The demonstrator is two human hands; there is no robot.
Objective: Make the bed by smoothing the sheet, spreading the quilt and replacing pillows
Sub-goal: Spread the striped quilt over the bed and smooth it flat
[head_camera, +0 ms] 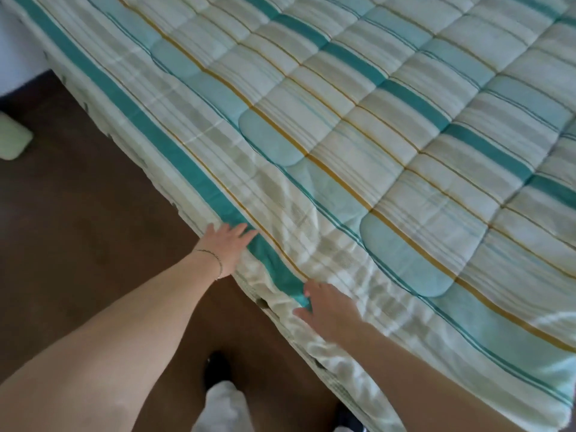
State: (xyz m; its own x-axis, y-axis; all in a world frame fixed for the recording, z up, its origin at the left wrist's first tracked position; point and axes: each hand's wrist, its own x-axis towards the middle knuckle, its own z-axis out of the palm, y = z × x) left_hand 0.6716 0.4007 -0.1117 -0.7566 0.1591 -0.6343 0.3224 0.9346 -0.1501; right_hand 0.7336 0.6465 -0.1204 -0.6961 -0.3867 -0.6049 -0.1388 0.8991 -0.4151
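the quilt (389, 145), striped in teal, cream and mustard and stitched in squares, lies spread over the bed and fills most of the view. its near edge runs along the bed's side above the dark floor (78, 213), where the cloth is thinner and creased. the left hand (226, 243) lies flat on that edge with fingers straight, touching the dark teal stripe, a thin bracelet (218, 263) at its wrist. the right hand (330, 307) rests further along the same edge, nearer the camera, fingers spread and relaxed on the wrinkled part; it is somewhat blurred. the two hands are apart and neither grips the cloth. below the quilt's edge, between the forearms, a pale trouser leg (223, 406) and a dark shoe (216, 366) stand on the floor.
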